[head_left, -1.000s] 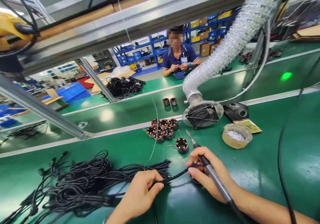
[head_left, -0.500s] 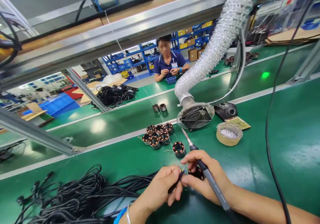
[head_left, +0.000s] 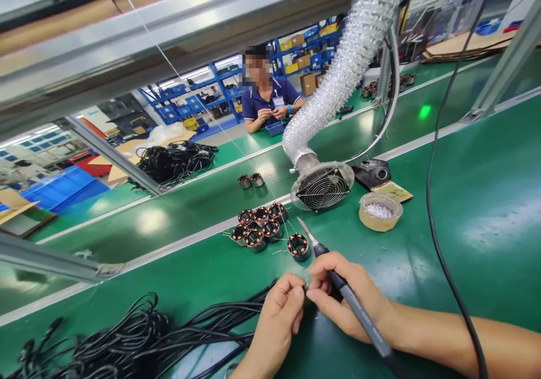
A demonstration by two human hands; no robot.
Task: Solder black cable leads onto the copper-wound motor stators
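Observation:
My right hand [head_left: 355,300] is closed around a dark soldering iron [head_left: 359,314], whose metal tip points up and left. Its thumb and forefinger also meet close to my left hand [head_left: 281,317]. That left hand is pinched at the fingertips on something small that I cannot make out. Just beyond the hands stands a single stator with copper windings [head_left: 298,247]. A group of several stators [head_left: 256,240] sits behind it to the left. Black cables [head_left: 211,325] run from a pile at the lower left toward my left hand.
A fume extractor fan [head_left: 323,190] on a silver duct hangs beyond the iron's tip. Right of it are a round tub [head_left: 380,211] and a black stand [head_left: 372,173]. A black cord hangs at right. A person [head_left: 270,97] sits across the bench.
The view has shifted, so the bench things sit further left. The dark cable end and coloured wires at my left fingertips no longer show clearly. My right hand still holds the iron.

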